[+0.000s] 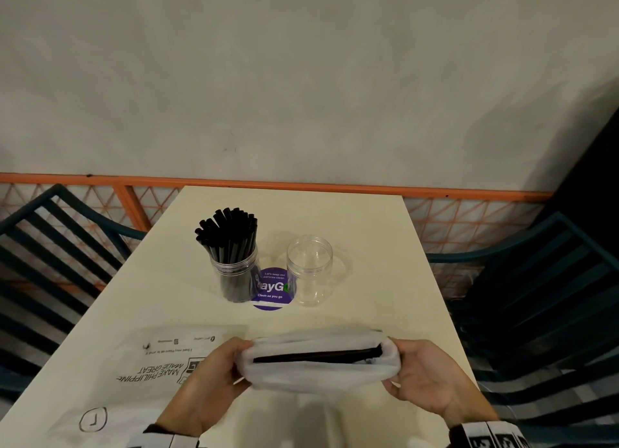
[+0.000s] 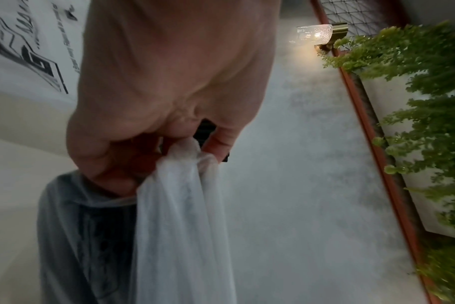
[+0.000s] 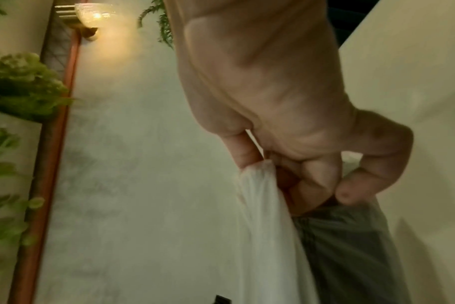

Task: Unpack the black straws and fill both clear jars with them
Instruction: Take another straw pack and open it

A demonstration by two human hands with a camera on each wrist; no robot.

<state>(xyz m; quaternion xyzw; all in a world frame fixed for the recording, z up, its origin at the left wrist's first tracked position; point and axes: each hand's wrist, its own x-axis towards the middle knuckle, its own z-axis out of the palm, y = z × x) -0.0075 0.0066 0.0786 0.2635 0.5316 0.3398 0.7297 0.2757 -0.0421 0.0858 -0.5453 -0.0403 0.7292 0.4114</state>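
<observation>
At the lower left of the head view a flat white printed mailer (image 1: 134, 374) lies on the cream desk (image 1: 385, 233), its lettering upside down to the camera. Just right of it, in the lower middle of the frame, the left hand (image 1: 204, 384) grips the left end of a translucent white plastic bag (image 1: 321, 364); the left wrist view shows its fingers (image 2: 218, 142) curled and pinching the gathered plastic against the thumb. The bag is held just above the near edge of the desk, and the pictures do not show whether it touches the surface. Its long axis runs left to right across the frame. Inside it a bundle of black straws (image 1: 318, 355) shows as a dark band lying along the same axis, its right end slightly higher in the frame.

Above the bag, in the middle of the frame, stands a clear jar (image 1: 236, 276) packed with upright black straws that fan out above its rim. A round purple sticker (image 1: 273, 288) sits on the desk between it and a second clear jar (image 1: 310, 270), which stands upright with nothing in it.

At the lower right the right hand (image 1: 425, 377) grips the bag's right end, its fingers (image 3: 249, 152) curled and pinching the bunched plastic, the thumb bent against them.
</observation>
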